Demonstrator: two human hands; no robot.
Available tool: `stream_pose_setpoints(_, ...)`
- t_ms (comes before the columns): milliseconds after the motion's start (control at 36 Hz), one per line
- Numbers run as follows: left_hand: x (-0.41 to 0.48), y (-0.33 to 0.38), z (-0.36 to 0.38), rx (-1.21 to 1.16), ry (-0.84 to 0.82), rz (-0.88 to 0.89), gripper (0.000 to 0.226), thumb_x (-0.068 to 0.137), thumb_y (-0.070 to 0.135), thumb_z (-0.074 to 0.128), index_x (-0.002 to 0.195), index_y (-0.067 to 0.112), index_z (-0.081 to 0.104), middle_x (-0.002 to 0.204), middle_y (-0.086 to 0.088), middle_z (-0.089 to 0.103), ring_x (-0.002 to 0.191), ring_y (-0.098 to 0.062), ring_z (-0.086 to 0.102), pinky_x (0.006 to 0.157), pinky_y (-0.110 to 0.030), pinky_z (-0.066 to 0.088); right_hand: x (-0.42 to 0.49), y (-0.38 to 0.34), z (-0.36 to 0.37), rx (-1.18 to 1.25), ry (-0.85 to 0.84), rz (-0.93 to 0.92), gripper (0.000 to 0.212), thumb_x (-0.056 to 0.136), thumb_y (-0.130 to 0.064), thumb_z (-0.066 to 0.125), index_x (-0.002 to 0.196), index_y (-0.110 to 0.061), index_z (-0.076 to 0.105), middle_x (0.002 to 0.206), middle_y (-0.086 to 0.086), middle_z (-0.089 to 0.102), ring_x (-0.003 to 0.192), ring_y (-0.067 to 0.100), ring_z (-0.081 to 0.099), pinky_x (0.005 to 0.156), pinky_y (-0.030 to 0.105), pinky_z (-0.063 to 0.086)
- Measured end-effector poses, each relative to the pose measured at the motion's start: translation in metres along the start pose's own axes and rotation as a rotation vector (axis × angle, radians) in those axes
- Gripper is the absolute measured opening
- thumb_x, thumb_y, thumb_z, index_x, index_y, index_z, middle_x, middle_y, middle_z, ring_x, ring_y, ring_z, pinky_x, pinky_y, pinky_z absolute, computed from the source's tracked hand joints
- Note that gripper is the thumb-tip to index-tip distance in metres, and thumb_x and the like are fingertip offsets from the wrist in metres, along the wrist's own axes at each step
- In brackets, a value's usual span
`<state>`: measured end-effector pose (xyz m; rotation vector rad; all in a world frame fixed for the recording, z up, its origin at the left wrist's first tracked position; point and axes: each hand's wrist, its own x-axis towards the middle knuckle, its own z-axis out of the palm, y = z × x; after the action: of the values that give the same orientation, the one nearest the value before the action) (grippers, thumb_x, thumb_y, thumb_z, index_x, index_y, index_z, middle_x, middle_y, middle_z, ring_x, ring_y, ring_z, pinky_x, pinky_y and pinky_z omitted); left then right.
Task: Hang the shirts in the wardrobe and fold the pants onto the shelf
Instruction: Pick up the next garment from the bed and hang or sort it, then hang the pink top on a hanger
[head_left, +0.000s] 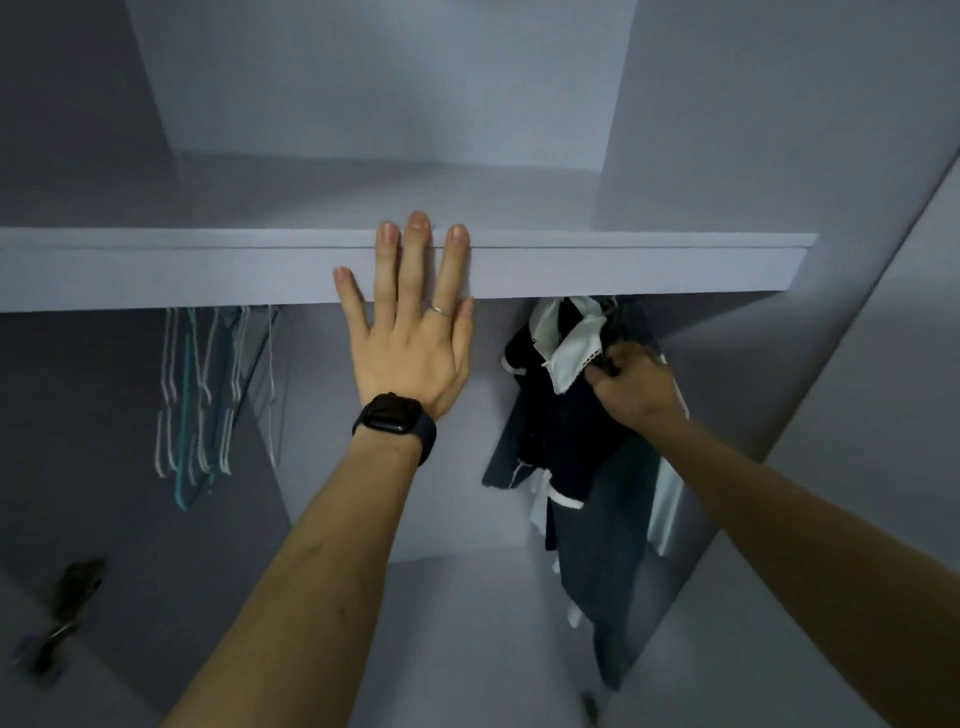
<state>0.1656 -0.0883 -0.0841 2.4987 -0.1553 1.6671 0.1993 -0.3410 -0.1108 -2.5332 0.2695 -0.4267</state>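
Under the shelf (208, 270), right side: your right hand (631, 382) curls tight on the shirt (561, 431) at its neck | shirt dark navy, white collar, white sleeve trim, drooping crumpled | your left hand (410, 332) lies flat, fingers straight, on the shelf's front edge

The shelf (208, 270) is a smooth, matt board, painted or laminated in a pale tone. The shirt (561, 415) is soft dark cloth, and its collar (571, 348) is thin white cloth with a small lace edge. My watch (392, 415) has a matt dark strap and a slightly glossy face, my ring (441, 310) is shiny metal, and the hangers (208, 395) look thin and smooth, though I cannot tell their material.
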Motion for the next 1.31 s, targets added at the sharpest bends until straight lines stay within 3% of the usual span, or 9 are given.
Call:
stream_pose_setpoints(139, 0.007, 0.010, -0.042, -0.031, -0.276, -0.049, 0.074, 0.100, 0.040, 0.046, 0.161, 0.028, 0.005, 0.168, -0.007, 0.005, 0.155, -0.030, 0.001, 0.119, -0.065, 0.002, -0.071, -0.009, -0.046, 0.277, -0.046, -0.083, 0.032, 0.092, -0.029, 0.071, 0.120, -0.015, 0.066, 0.120, 0.007, 0.065, 0.109, 0.022, 0.061, 0.092, 0.028, 0.046)
stream_pose_setpoints(306, 0.012, 0.038, -0.080, -0.171, -0.449, -0.162, 0.088, 0.087, 0.031, 0.056, 0.161, 0.028, 0.008, 0.168, -0.008, -0.006, 0.155, -0.029, -0.007, 0.121, -0.063, 0.003, -0.135, 0.008, -0.089, 0.386, 0.061, -0.193, 0.018, 0.094, -0.038, 0.063, 0.110, -0.037, 0.068, 0.110, -0.025, 0.059, 0.111, 0.002, 0.054, 0.095, 0.025, 0.043)
stream_pose_setpoints(444, -0.035, 0.074, -0.095, -0.392, -0.505, -0.101, 0.074, 0.089, 0.022, 0.057, 0.158, 0.023, 0.028, 0.166, -0.009, 0.016, 0.152, -0.032, 0.016, 0.119, -0.062, 0.020, -0.184, 0.034, -0.097, 0.383, 0.097, -0.196, 0.020, 0.096, -0.043, 0.057, 0.114, -0.043, 0.065, 0.113, -0.031, 0.058, 0.117, 0.001, 0.050, 0.095, 0.011, 0.033)
stream_pose_setpoints(556, -0.111, 0.116, -0.095, -0.575, -0.717, -0.066, 0.066, 0.092, 0.017, 0.060, 0.154, 0.020, 0.037, 0.160, -0.011, 0.031, 0.145, -0.033, 0.031, 0.114, -0.059, 0.031, -0.231, 0.069, -0.087, 0.330, 0.129, -0.154, 0.022, 0.097, -0.027, 0.063, 0.117, -0.029, 0.069, 0.113, -0.021, 0.062, 0.111, 0.006, 0.054, 0.094, 0.023, 0.038)
stream_pose_setpoints(694, -0.186, 0.156, -0.084, -0.705, -1.003, 0.043, 0.060, 0.093, 0.014, 0.060, 0.151, 0.017, 0.044, 0.155, -0.012, 0.042, 0.142, -0.033, 0.038, 0.114, -0.053, 0.034, -0.283, 0.115, -0.075, 0.161, 0.135, 0.010, 0.021, 0.095, -0.015, 0.068, 0.116, -0.017, 0.072, 0.118, -0.003, 0.070, 0.113, 0.021, 0.055, 0.092, 0.015, 0.033)
stream_pose_setpoints(833, -0.227, 0.187, -0.085, -0.918, -1.219, 0.224, 0.056, 0.095, 0.015, 0.059, 0.149, 0.018, 0.045, 0.151, -0.007, 0.048, 0.139, -0.028, 0.044, 0.113, -0.047, 0.038, -0.356, 0.145, -0.072, 0.011, 0.111, 0.287, 0.024, 0.097, -0.022, 0.067, 0.120, -0.020, 0.071, 0.123, -0.003, 0.070, 0.118, 0.026, 0.058, 0.093, 0.027, 0.043)
stream_pose_setpoints(1056, -0.281, 0.240, -0.120, -1.196, -1.374, 0.704, 0.053, 0.096, 0.016, 0.059, 0.148, 0.016, 0.048, 0.149, -0.007, 0.051, 0.138, -0.026, 0.045, 0.113, -0.045, 0.037, -0.506, 0.143, -0.070, -0.122, 0.333, 0.815, 0.021, 0.092, -0.015, 0.070, 0.113, -0.016, 0.074, 0.111, 0.005, 0.073, 0.103, 0.034, 0.063, 0.089, 0.045, 0.052)
stream_pose_setpoints(1167, -0.308, 0.268, -0.163, -1.341, -1.406, 0.887, 0.053, 0.087, 0.008, 0.065, 0.139, 0.011, 0.058, 0.136, -0.011, 0.062, 0.123, -0.033, 0.058, 0.105, -0.043, 0.045, -0.581, 0.121, -0.067, -0.199, 0.513, 0.989, 0.021, 0.085, -0.005, 0.077, 0.105, -0.013, 0.074, 0.106, 0.003, 0.073, 0.099, 0.023, 0.061, 0.089, 0.035, 0.047)
stream_pose_setpoints(1306, -0.339, 0.301, -0.239, -1.459, -1.436, 1.146, 0.050, 0.089, 0.018, 0.061, 0.139, 0.019, 0.057, 0.139, -0.003, 0.058, 0.122, -0.028, 0.058, 0.102, -0.038, 0.047, -0.668, 0.096, -0.071, -0.162, 0.657, 1.329, 0.025, 0.090, -0.015, 0.074, 0.114, -0.017, 0.074, 0.114, 0.005, 0.073, 0.108, 0.035, 0.064, 0.093, 0.036, 0.045)
